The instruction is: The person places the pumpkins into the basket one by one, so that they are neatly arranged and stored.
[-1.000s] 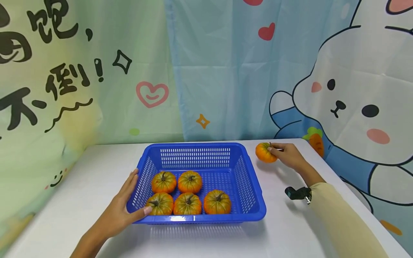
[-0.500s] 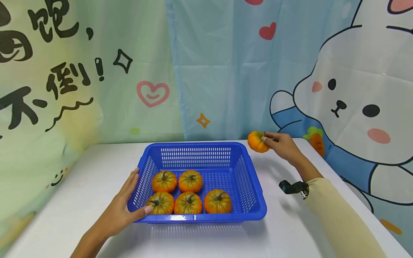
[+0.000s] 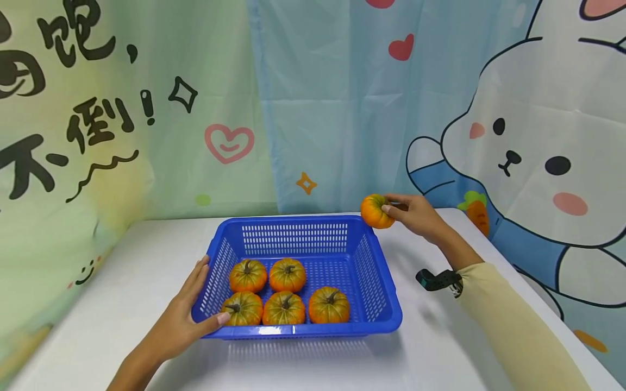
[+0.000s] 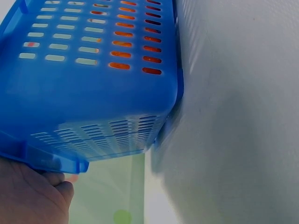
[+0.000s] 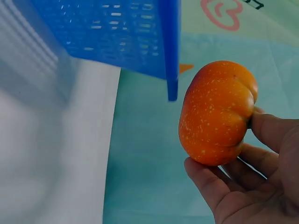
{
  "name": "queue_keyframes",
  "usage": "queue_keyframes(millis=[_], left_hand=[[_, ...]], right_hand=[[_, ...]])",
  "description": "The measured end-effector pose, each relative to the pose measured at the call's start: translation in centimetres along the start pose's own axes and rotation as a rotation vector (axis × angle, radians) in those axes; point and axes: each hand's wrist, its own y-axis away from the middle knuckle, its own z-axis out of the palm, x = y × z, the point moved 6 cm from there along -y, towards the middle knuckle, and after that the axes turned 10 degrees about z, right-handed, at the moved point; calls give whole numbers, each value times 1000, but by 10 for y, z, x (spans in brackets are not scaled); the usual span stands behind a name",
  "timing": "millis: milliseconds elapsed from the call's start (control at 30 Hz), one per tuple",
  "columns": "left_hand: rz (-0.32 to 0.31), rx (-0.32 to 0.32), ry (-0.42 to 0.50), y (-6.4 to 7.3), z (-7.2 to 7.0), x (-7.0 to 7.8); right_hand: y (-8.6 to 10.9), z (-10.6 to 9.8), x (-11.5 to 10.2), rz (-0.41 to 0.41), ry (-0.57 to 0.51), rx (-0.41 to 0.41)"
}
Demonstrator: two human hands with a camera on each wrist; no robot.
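Note:
My right hand (image 3: 417, 216) pinches a small orange pumpkin (image 3: 374, 212) near its stem and holds it in the air at the back right corner of the blue plastic basket (image 3: 352, 329). In the right wrist view the pumpkin's speckled underside (image 5: 217, 114) shows, with thumb and fingers at its stem side. Around the basket's front left corner, my left hand (image 3: 182, 316) grips the rim, thumb over the front edge and fingers along the outer side. Several similar pumpkins (image 3: 285, 308) sit upright inside, in the left and middle of the basket.
The basket stands on a white table (image 3: 166, 244). Bare basket floor (image 3: 337, 269) shows at the back and right. Behind the table hangs a printed curtain (image 3: 318, 108) with a cartoon rabbit. A dark device (image 3: 437, 279) is strapped to the right wrist.
My right hand has lifted the pumpkin off the table side and carried it left and up to the basket's back right corner. The left hand and basket have stayed put.

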Motion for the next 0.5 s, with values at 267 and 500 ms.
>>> queue_keyframes(millis=[267, 500], left_hand=[[-2, 4, -8, 1, 0, -1], [-5, -1, -10, 0, 0, -1]], right_hand=[[2, 2, -20, -54, 0, -35], [5, 8, -38, -132, 2, -94]])
